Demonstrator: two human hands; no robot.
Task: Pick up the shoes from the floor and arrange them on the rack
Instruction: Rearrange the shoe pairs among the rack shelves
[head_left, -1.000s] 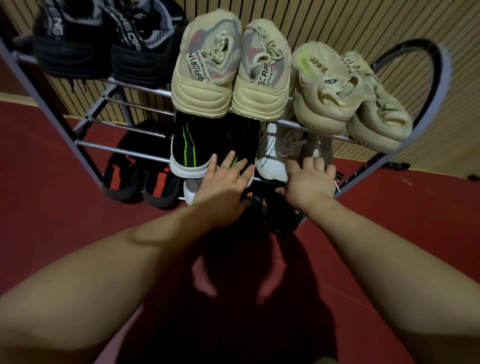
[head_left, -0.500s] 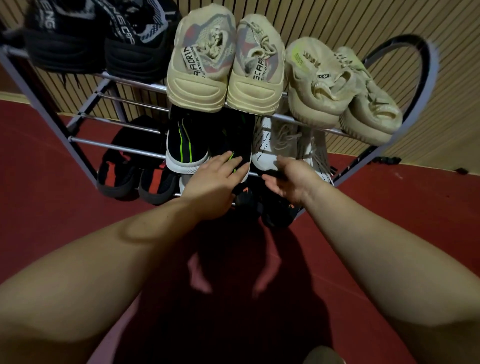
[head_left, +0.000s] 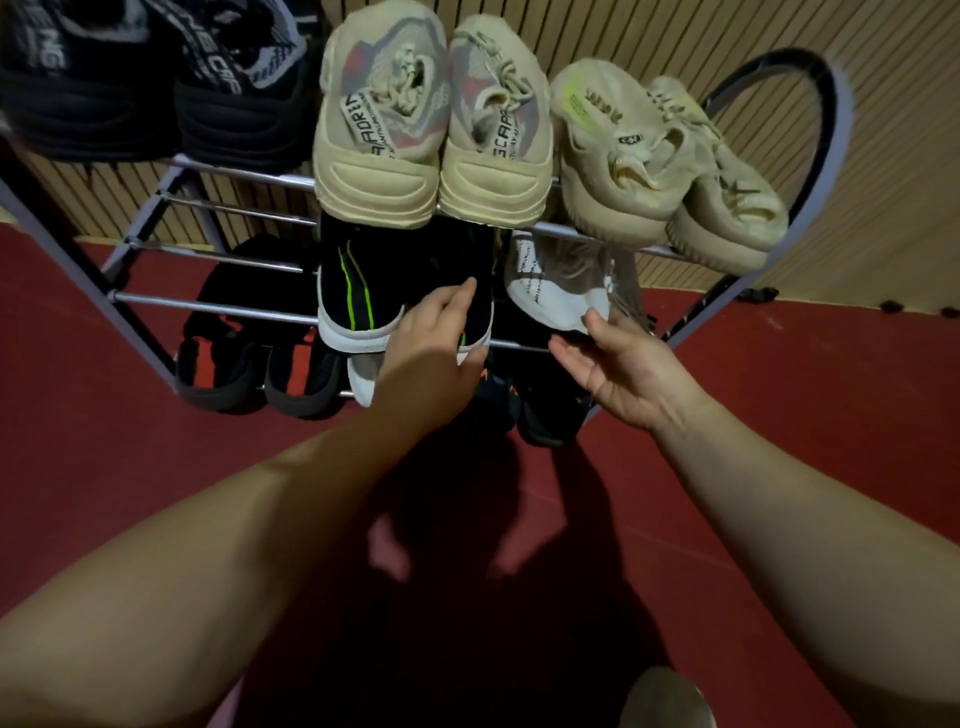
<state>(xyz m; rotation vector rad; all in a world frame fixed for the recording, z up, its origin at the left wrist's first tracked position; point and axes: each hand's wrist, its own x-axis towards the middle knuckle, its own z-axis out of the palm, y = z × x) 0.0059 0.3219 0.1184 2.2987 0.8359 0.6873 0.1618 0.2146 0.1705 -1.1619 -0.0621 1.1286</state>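
With your left hand (head_left: 431, 353) resting flat-fingered on the black shoes (head_left: 358, 280) and your right hand (head_left: 623, 369) loose and empty just beside the white shoe (head_left: 550, 291), all on the rack's (head_left: 208, 304) middle rails, seat each heel squarely, soles bearing on both rails, none overhanging.

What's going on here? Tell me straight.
A person is arranging shoes on a metal rack. The left hand rests with straight fingers on the black shoe with green stripes on the middle shelf. The right hand is open beside the white shoe next to it; contact is unclear. The top shelf holds a black pair, a beige pair and a tan pair.
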